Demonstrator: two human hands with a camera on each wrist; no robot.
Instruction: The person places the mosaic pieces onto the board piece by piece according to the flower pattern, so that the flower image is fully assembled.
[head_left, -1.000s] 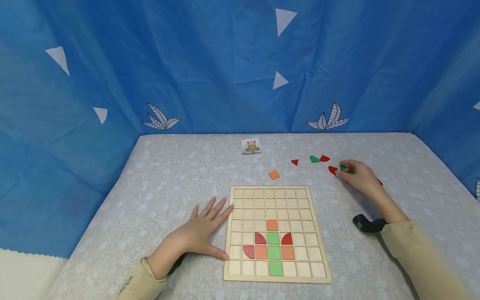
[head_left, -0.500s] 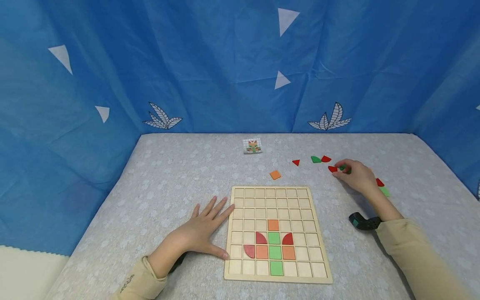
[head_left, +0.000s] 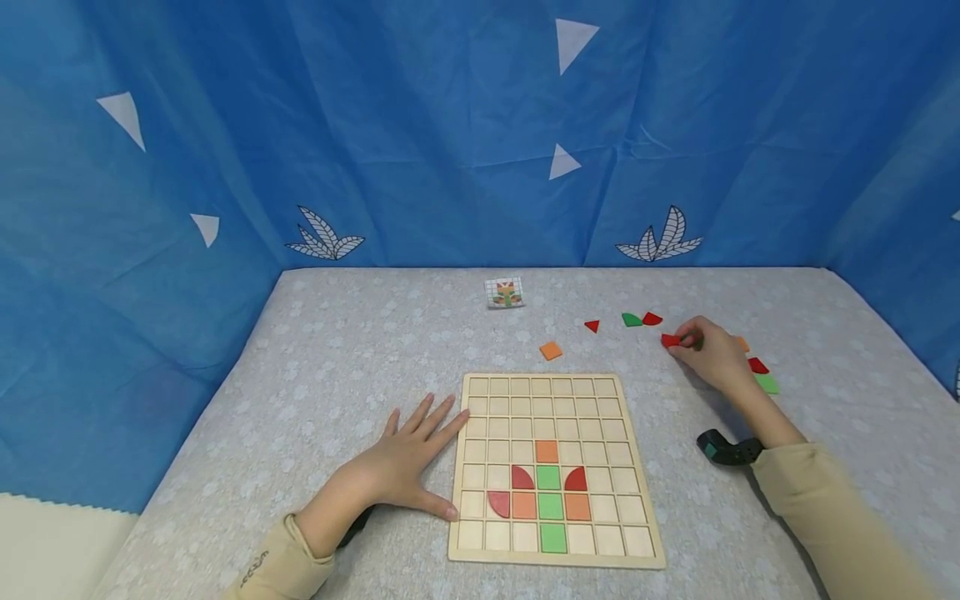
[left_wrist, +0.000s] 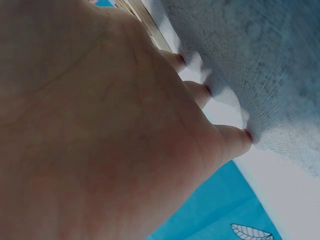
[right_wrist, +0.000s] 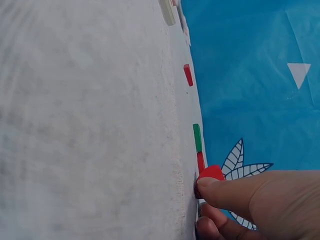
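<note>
My right hand [head_left: 712, 354] pinches a red quarter-circle tile [head_left: 670, 341] between thumb and fingers at the right of the table. In the right wrist view the thumb lies over the red tile [right_wrist: 211, 172], and fingers hide part of it. My left hand [head_left: 401, 467] lies spread on the cloth, its thumb and forefinger tips at the left edge of the wooden grid board [head_left: 521, 427]. Set in the board are an orange square [head_left: 547, 452], green squares [head_left: 550, 506] in a column, and red quarter-circles [head_left: 575, 479]. In the left wrist view, fingertips [left_wrist: 242, 140] press the cloth.
Beyond the board lie an orange square [head_left: 551, 351], a red triangle [head_left: 592, 326], a green quarter-circle [head_left: 632, 319] and a red tile [head_left: 652, 318]. A patterned card [head_left: 505, 292] sits at the back. Right of the hand are red [head_left: 758, 365] and light green [head_left: 767, 383] tiles.
The green tile seen at my right fingers earlier is now out of sight, and the fingers have come onto the red quarter-circle. An orange tile now shows behind that hand. My left hand stays put.
</note>
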